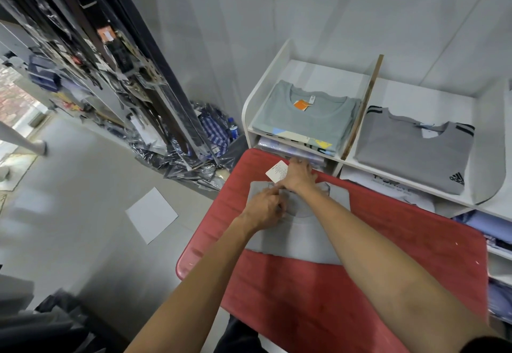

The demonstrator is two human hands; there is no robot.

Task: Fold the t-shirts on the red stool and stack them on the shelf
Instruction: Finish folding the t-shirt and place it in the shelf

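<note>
A folded grey t-shirt [299, 237] lies flat on the red stool [388, 277], its collar toward the shelf. My left hand [264, 208] pinches the fabric at the collar's left side. At the top of the collar my right hand [299, 176] holds the shirt's white paper tag [277, 172], which sticks out to the left. The white shelf [368, 97] behind the stool holds a stack topped by a light grey t-shirt with an orange tag [304, 117] in its left compartment.
The right shelf compartment holds a darker grey shirt with black stripes and a logo [415, 150]. More folded clothes fill the lower shelves. Plastic-wrapped garments [199, 142] pile on the floor to the left, and a white sheet [151, 215] lies on the tiles.
</note>
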